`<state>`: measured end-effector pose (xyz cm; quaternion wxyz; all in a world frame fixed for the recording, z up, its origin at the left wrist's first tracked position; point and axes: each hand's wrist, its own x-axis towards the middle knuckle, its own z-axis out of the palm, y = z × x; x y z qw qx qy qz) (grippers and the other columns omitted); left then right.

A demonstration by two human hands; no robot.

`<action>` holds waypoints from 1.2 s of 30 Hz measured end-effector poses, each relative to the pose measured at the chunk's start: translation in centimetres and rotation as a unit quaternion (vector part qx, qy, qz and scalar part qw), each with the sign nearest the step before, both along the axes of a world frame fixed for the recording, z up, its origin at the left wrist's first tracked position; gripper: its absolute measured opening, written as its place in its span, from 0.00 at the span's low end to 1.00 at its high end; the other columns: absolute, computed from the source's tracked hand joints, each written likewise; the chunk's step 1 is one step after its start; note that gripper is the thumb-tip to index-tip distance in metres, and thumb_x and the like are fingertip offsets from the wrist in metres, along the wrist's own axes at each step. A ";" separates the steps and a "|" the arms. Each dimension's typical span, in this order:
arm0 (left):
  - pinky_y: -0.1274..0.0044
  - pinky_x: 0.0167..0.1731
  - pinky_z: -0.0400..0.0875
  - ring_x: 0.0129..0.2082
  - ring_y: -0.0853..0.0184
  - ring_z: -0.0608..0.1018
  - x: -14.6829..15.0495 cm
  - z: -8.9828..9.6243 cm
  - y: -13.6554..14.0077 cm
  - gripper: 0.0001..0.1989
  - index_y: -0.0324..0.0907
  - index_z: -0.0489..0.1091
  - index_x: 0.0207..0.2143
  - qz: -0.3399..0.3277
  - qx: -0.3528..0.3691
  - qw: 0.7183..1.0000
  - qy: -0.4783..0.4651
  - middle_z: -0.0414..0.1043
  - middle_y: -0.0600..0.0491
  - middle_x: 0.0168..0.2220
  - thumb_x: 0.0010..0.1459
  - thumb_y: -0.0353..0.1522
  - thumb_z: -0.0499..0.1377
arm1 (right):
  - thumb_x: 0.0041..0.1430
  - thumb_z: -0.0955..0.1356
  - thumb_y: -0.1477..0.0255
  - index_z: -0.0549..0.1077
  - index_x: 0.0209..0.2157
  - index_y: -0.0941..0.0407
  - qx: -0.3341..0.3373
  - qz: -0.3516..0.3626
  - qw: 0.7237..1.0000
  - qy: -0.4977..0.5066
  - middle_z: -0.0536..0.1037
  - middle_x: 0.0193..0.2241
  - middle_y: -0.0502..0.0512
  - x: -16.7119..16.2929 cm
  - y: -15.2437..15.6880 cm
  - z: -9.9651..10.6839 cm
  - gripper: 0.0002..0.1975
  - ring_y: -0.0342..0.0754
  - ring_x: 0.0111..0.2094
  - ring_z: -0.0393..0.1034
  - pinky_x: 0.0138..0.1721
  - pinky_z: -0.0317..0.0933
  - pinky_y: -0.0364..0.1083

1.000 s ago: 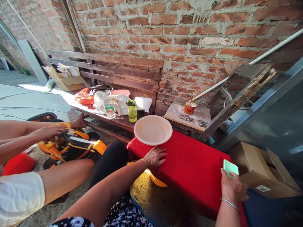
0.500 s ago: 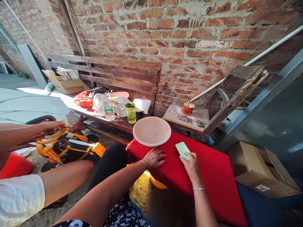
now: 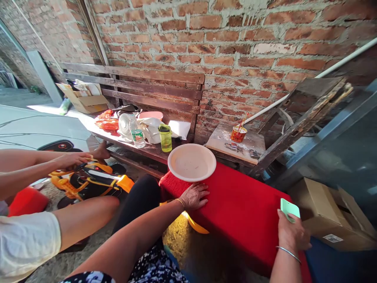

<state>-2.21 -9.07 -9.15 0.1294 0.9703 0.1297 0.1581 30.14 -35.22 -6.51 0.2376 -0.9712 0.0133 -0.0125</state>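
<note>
The red cloth stretches from the centre to the lower right of the frame; it looks soft, likely to ruck if pushed, best steadied flat-palmed near its edge. At its upper-left end sits a pale wash basin, probably light, stiff plastic, best lifted by the rim. The right hand, lower right, is curled around a mint-green phone-shaped slab, seemingly thin, rigid and slick, safest pinched along its sides. The left hand, mid-frame, lies palm down on the cloth, fingers loosely spread, gripping nothing.
</note>
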 end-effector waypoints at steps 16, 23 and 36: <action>0.63 0.67 0.60 0.65 0.56 0.69 -0.1 0.3 0.0 0.19 0.47 0.75 0.57 0.006 0.010 1.000 0.000 0.71 0.49 0.62 0.65 0.40 0.60 | 0.54 0.68 0.49 0.79 0.39 0.51 0.174 0.412 0.892 -0.067 0.74 0.39 0.56 -9.5 9.7 -1.0 0.22 0.53 0.43 0.71 0.48 0.65 0.49; 0.63 0.67 0.60 0.63 0.56 0.71 -0.2 0.5 0.0 0.19 0.47 0.75 0.56 0.002 0.010 1.000 -0.004 0.72 0.48 0.62 0.65 0.40 0.60 | 0.54 0.70 0.54 0.80 0.39 0.50 0.123 0.400 0.905 -0.076 0.74 0.40 0.55 -8.9 8.3 -1.0 0.17 0.54 0.43 0.71 0.49 0.63 0.52; 0.64 0.66 0.60 0.62 0.57 0.73 0.1 0.3 -0.2 0.19 0.45 0.76 0.56 0.001 0.009 1.000 -0.013 0.72 0.48 0.62 0.65 0.40 0.60 | 0.52 0.66 0.45 0.80 0.47 0.55 0.082 0.024 0.996 -0.039 0.75 0.42 0.69 -1.4 -2.1 -0.1 0.32 0.68 0.47 0.67 0.48 0.62 0.63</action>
